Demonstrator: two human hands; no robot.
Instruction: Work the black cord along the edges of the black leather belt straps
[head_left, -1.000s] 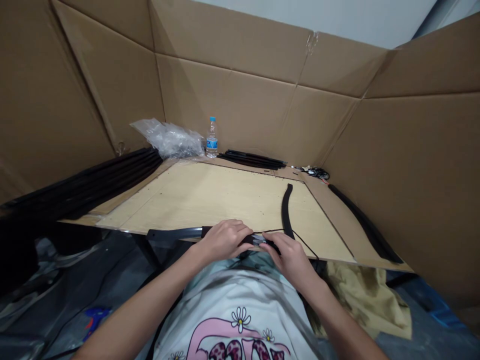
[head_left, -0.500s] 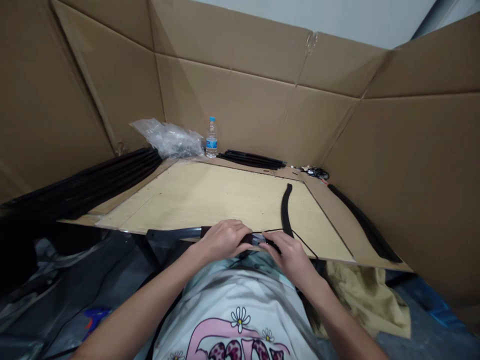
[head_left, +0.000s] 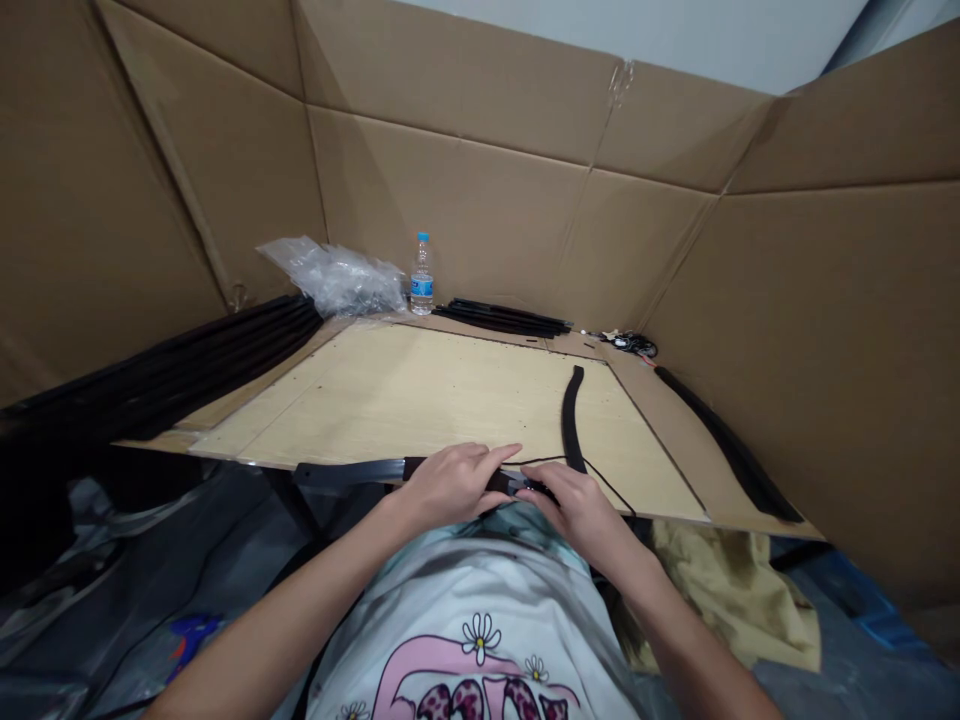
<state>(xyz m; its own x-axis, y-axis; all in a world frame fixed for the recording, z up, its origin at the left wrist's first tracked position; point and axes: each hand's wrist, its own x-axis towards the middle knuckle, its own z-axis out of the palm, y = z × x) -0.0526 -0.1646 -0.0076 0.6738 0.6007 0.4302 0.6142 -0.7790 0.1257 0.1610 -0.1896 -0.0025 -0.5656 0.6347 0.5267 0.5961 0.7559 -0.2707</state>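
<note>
Along the table's near edge lies a long dark bar (head_left: pixel 352 471) with a glossy grey left section and a black sleeve-like covering further right. My left hand (head_left: pixel 454 485) is wrapped over the black-covered part, its index finger lifted and pointing right. Close beside it, my right hand (head_left: pixel 571 497) is closed on the bar's right part, thumb and fingers pinching a shiny bit; most of what is inside that grip is hidden. A thin black cord (head_left: pixel 609 485) runs from behind my right hand toward the edge. Beyond that hand, a curved black strip (head_left: pixel 571 415) lies on the board.
The pale wooden board (head_left: pixel 420 390) is ringed by cardboard walls (head_left: pixel 465 200). Black strips lie at left (head_left: pixel 225 355), back (head_left: pixel 502 318) and right (head_left: pixel 724 440). A plastic bag (head_left: pixel 341 280), a water bottle (head_left: pixel 422 278) and a cable tangle (head_left: pixel 632 343) stand at the back.
My left index finger has lifted off the bar and stretched out to the right. The bar has dipped very slightly; my right hand keeps its grip almost in place.
</note>
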